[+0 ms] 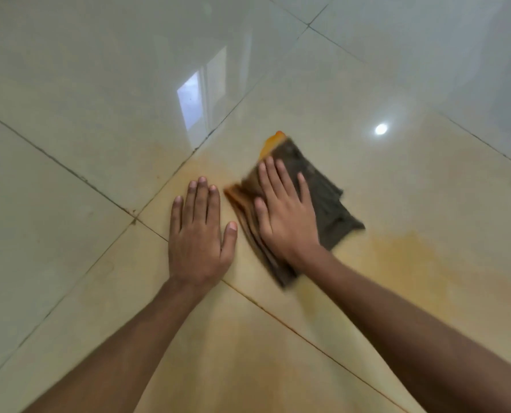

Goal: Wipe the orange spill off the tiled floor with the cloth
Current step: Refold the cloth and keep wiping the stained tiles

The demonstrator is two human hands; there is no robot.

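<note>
A folded dark grey cloth [322,201], stained orange along its left edge, lies on the glossy beige tiled floor [99,84]. My right hand [284,213] presses flat on the cloth with fingers spread. A small bright orange puddle [273,143] shows at the cloth's far corner. Thin orange smears tint the tiles to the right [409,254], near the bottom [248,353] and by the grout line to the left [194,168]. My left hand [199,234] rests flat on the bare tile just left of the cloth, holding nothing.
Dark grout lines [69,171] cross the floor diagonally. A window reflection [194,105] and a round light reflection [381,129] glare on the tiles. Both forearms reach in from the bottom of the view.
</note>
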